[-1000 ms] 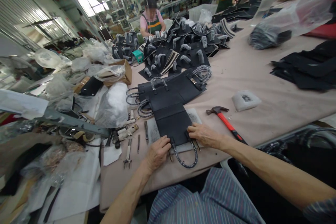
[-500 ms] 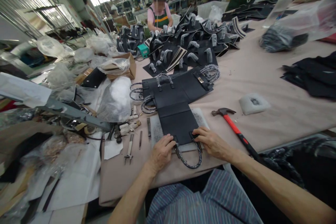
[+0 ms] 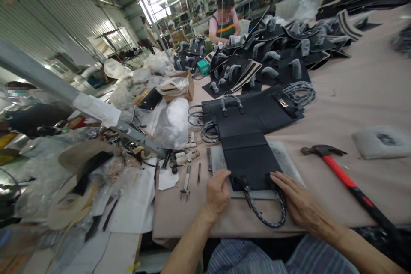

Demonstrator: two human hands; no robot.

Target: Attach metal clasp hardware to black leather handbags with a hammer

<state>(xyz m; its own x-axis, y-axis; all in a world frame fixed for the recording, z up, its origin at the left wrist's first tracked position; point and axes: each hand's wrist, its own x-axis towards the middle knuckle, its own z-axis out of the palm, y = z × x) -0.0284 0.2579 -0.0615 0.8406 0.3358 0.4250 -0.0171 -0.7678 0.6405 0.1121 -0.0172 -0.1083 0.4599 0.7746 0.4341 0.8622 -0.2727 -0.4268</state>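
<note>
So this person's got a black leather bag panel (image 3: pixel 248 160) flat on a grey stone slab (image 3: pixel 284 158), with its long axis running straight away from them across the tabletop (image 3: pixel 369 107). The far end joins a wider crosswise piece with a gold clasp (image 3: pixel 283 102). Near end points at the person, and a braided handle (image 3: pixel 265 210) loops off it toward their body.

The left hand (image 3: pixel 218 193) sits at the panel's near left corner, left fingers (image 3: pixel 221 176) lightly spread and resting on the edge. The right hand (image 3: pixel 300 199) is at the near right corner, right fingers (image 3: pixel 278 177) spread on the leather beside the handle's base. Neither hand is pinching anything, just flat on it. A red-handled claw hammer (image 3: pixel 340 175) lies off to the right, well apart.
</note>
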